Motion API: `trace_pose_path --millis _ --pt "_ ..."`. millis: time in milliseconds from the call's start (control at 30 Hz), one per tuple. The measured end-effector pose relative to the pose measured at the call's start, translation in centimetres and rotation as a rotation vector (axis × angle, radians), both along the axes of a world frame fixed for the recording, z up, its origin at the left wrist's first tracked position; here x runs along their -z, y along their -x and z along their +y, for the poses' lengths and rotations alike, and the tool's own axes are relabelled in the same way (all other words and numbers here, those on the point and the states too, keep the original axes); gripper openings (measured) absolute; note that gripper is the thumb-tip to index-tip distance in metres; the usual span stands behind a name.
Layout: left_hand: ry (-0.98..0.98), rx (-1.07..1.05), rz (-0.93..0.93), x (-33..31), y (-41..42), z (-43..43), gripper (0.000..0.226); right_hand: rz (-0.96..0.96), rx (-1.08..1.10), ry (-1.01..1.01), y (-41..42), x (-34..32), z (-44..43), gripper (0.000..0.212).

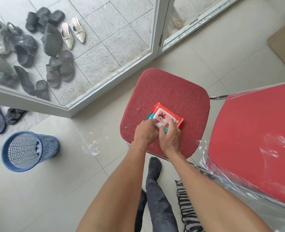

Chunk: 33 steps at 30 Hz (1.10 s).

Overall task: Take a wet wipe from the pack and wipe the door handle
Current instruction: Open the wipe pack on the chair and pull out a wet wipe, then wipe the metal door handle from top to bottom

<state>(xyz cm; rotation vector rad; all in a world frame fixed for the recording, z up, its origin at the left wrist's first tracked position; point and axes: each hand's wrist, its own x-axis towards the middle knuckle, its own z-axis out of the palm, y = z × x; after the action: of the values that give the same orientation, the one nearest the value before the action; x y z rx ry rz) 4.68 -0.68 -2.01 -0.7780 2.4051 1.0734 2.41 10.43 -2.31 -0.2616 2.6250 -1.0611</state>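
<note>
Wipe pack (pixel 165 117) on red chair (pixel 165 91), both hands pinching a wipe (pixel 160 125).

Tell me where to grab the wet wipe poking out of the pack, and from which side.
Pinch the white wet wipe where it bunches at the opening of the pack, coming from above and pulling upward. The pack lies flat on the red chair seat, so its opening faces up; the right hand rests on the pack and could hold it down while the left hand pinches.
</note>
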Motion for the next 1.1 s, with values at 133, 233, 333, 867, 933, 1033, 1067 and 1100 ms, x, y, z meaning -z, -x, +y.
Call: trace_pose_path --millis 133,233,333,867,933,1033,1067,1100 --pt "-0.217 -0.197 -0.013 -4.9 0.1 -3.2 0.014 -0.058 0.024 0.095 -0.6 -4.4 -2.7 0.013" --pt "-0.151 -0.235 0.023 -9.0 -0.4 -6.0 0.020 -0.024 0.009 0.152 -0.9 -8.0 -5.4 0.012" --pt "-0.153 -0.309 0.047 -13.3 -1.7 -9.0 0.019 -0.032 0.018 0.206 -1.3 -12.2 -8.7 0.006" --pt "-0.024 -0.662 0.290 -37.4 -12.3 -25.4 0.023 -0.138 -0.341 0.433 -6.0 -34.2 -27.2 0.025" --pt "-0.092 -0.760 0.373 -42.9 -15.1 -26.9 0.017 -0.270 -0.400 0.527 -7.4 -38.8 -29.2 0.019" --pt "-0.141 -0.790 0.422 -47.9 -16.1 -29.1 0.015 -0.353 -0.470 0.597 -7.6 -43.2 -31.7 0.014" --pt "-0.149 -0.831 0.447 -50.1 -17.0 -29.7 0.011 -0.370 -0.489 0.625 -8.2 -45.1 -32.4 0.015" --pt "-0.154 -0.876 0.494 -52.6 -18.1 -30.5 0.007 -0.397 -0.514 0.667 -8.9 -47.6 -33.4 0.017"
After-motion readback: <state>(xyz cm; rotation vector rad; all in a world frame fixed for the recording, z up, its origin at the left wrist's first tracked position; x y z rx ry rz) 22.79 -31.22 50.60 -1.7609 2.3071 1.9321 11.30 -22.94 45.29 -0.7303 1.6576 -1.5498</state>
